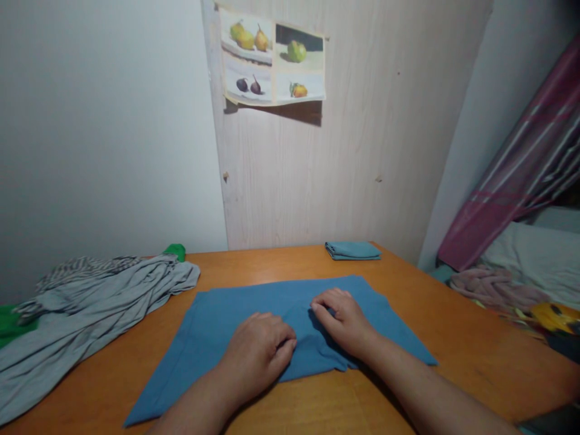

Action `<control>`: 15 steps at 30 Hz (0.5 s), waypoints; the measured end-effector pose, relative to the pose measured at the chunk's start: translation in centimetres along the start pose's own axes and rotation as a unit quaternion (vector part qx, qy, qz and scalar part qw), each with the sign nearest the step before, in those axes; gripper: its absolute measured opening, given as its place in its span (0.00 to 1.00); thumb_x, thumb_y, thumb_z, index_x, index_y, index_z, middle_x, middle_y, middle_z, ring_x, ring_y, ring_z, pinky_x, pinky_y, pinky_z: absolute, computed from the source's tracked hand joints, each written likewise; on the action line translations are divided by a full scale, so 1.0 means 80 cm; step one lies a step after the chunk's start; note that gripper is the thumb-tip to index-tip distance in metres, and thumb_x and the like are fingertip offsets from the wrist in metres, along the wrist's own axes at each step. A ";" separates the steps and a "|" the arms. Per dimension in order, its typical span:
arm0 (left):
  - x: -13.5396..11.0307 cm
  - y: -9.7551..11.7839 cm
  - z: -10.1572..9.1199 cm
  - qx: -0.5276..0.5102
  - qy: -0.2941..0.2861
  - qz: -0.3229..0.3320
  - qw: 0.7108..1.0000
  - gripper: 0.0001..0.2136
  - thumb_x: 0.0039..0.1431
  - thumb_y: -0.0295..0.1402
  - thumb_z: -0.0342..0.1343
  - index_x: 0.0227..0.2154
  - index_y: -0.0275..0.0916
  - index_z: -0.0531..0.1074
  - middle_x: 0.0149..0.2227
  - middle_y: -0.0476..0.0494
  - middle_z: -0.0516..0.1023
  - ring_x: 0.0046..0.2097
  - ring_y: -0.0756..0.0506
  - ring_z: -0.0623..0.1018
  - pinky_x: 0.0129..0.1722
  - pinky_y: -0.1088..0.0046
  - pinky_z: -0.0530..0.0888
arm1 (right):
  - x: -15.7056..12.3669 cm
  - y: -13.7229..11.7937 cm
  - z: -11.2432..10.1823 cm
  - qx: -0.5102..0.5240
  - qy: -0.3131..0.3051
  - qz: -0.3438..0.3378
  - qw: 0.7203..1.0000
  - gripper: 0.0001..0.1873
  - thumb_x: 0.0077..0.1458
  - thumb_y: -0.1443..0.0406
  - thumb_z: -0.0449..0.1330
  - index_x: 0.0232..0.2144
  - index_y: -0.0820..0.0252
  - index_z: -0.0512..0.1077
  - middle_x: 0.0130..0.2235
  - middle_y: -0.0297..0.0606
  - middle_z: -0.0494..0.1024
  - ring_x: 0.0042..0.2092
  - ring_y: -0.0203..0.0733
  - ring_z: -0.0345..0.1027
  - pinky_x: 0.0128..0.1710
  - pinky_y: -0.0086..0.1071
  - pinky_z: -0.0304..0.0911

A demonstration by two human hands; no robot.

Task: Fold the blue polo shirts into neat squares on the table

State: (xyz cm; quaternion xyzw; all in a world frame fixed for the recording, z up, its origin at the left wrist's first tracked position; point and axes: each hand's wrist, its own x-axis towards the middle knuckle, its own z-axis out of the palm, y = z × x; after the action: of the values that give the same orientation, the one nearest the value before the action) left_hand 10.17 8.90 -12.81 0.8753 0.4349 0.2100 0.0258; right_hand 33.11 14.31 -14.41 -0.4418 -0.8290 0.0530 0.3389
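Note:
A blue piece of cloth (235,311) lies spread on the wooden table, its left side reaching down to a near corner. Whether it is a garment does not show. My left hand (260,344) rests knuckles up on its middle, fingers curled under and thumb against the index finger. Farther right and slightly deeper, my right hand (342,317) lies on the cloth with its fingers bent down and closed. Wrinkles run from beneath that hand to the near edge. The fingertips of both hands are mostly hidden, so any fabric pinched in them cannot be made out.
A rumpled grey garment (122,296) lies on the table's left side, with green fabric (176,251) behind it. A folded teal cloth (354,250) sits at the back right edge. Past the table's right edge are a pink curtain (493,187) and bedding (534,254).

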 end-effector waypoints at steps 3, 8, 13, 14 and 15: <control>0.000 -0.002 0.005 0.024 0.001 -0.008 1.000 0.09 0.65 0.34 0.51 0.38 0.46 0.78 0.35 0.45 0.77 0.40 0.42 0.73 0.40 0.63 0.67 | 0.002 0.004 -0.002 -0.037 -0.058 0.039 0.997 0.14 0.65 0.58 0.54 0.35 0.54 0.78 0.39 0.37 0.81 0.44 0.44 0.69 0.44 0.38 0.54; 0.000 -0.003 0.006 0.014 0.004 -0.013 1.000 0.10 0.65 0.34 0.51 0.39 0.46 0.78 0.36 0.45 0.76 0.41 0.42 0.74 0.41 0.62 0.68 | 0.003 0.010 0.000 -0.050 -0.086 0.074 0.992 0.15 0.64 0.58 0.54 0.38 0.54 0.80 0.41 0.38 0.81 0.47 0.46 0.70 0.47 0.40 0.57; 0.004 -0.008 0.001 -0.039 0.072 -0.033 0.996 0.13 0.68 0.35 0.47 0.42 0.43 0.77 0.40 0.43 0.78 0.44 0.43 0.75 0.47 0.62 0.71 | 0.000 0.004 -0.001 0.010 -0.038 0.017 0.999 0.18 0.65 0.56 0.53 0.49 0.55 0.77 0.52 0.41 0.79 0.54 0.45 0.69 0.56 0.41 0.59; 0.004 -0.012 0.002 -0.048 0.079 -0.038 0.995 0.14 0.69 0.36 0.46 0.45 0.42 0.77 0.43 0.42 0.79 0.47 0.43 0.76 0.50 0.62 0.72 | -0.002 0.002 -0.001 0.015 -0.056 0.005 0.998 0.20 0.66 0.55 0.53 0.53 0.54 0.75 0.56 0.42 0.77 0.58 0.46 0.67 0.59 0.42 0.57; 0.003 -0.017 0.005 -0.054 0.079 -0.044 0.994 0.15 0.69 0.36 0.45 0.49 0.42 0.76 0.47 0.41 0.79 0.50 0.43 0.76 0.53 0.61 0.71 | -0.003 0.000 -0.001 0.016 -0.088 -0.003 0.996 0.23 0.66 0.53 0.52 0.56 0.54 0.73 0.59 0.43 0.74 0.61 0.48 0.64 0.61 0.44 0.55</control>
State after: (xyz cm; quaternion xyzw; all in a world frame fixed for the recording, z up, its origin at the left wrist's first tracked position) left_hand 9.42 10.02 -13.40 0.8334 0.4617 0.3000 0.0478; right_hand 33.27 14.11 -14.53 -0.4272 -0.8562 0.1033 0.2717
